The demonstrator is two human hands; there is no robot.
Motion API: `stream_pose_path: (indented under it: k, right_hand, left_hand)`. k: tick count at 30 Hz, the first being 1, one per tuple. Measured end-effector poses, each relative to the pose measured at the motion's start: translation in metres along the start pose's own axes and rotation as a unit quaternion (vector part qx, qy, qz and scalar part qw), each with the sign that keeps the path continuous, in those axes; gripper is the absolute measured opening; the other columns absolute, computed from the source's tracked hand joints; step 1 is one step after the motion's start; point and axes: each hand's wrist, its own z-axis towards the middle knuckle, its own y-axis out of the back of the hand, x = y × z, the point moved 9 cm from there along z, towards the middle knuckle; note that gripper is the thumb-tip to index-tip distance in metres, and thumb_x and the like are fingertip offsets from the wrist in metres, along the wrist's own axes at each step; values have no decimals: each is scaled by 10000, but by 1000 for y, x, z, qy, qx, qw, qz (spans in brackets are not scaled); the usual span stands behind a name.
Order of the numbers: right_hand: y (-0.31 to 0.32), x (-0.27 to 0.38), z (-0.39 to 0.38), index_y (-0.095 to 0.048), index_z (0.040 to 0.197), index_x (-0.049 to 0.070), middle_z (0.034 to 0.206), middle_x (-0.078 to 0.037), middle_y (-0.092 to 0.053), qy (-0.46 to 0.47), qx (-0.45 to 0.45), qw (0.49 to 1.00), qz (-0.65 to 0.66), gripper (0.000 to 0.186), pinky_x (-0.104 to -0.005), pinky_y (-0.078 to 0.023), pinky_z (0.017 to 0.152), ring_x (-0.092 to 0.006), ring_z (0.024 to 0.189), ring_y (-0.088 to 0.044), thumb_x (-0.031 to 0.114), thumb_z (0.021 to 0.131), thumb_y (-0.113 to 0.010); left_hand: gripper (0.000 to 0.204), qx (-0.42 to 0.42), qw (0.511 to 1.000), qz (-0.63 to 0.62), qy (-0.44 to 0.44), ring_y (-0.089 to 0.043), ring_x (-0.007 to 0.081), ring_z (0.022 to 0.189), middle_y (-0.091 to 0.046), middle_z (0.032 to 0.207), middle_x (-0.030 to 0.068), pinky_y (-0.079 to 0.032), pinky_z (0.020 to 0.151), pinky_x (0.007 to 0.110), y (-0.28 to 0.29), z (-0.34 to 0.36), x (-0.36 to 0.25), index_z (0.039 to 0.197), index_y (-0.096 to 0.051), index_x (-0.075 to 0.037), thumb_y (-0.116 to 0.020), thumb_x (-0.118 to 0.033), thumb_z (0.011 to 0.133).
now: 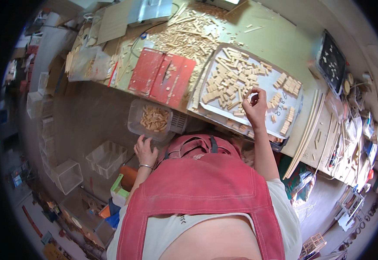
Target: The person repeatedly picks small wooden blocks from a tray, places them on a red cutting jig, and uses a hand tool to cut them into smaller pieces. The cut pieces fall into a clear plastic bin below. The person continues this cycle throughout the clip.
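My right hand (256, 108) hovers over a shallow white-lined tray (207, 107), its thumb and fingertips pinched together; whatever may be between them is too small to make out. Beneath and around it lie many small wooden blocks (229, 82), loose at the left of the tray. Neat rows of wooden blocks (288, 120) line its right side. My left hand (144, 151), a bracelet at its wrist, is at the near rim of a clear plastic tub (133, 121), with fingers apart and nothing in them. Inside that tub is a pile of wooden blocks (155, 118).
Red metal plates (162, 78) lie on the green bench left of the tray, with wood scraps (189, 37) heaped behind. Long wooden strips (305, 134) rest at the right. An open plastic crate (106, 159) stands on the floor. A dark tray (331, 63) leans far right.
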Motion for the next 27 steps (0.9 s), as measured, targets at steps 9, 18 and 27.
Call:
stream_pose_path:
  k: [9, 18, 27]
  right_hand:
    - [-142, 109, -66, -598, 1131, 44, 970, -108, -615, 90, 135, 984, -70, 359, -374, -523, 674, -245, 719, -591, 75, 811, -759]
    - [-281, 142, -83, -575, 1101, 51, 1060, -187, -618, 183, 231, 933, -206, 406, -504, -566, 770, -403, 954, -670, 161, 766, -776]
    - [-272, 141, -61, -584, 1071, 46, 998, -163, -610, 197, 132, 948, -211, 347, -487, -544, 766, -381, 883, -651, 174, 800, -758]
  left_hand:
    - [484, -115, 969, -185, -116, -580, 397, 1259, -543, 1367, 193, -496, 1063, 473, 80, 56, -35, 1338, -614, -25, -698, -65, 863]
    - [490, -80, 954, -213, -194, -586, 375, 1251, -559, 1367, 173, -487, 1068, 465, 102, 98, -43, 1333, -630, -44, -711, -84, 852]
    - [455, -51, 950, -227, -209, -598, 373, 1241, -549, 1382, 182, -509, 1043, 448, 95, 105, 10, 1315, -635, -28, -696, -67, 865]
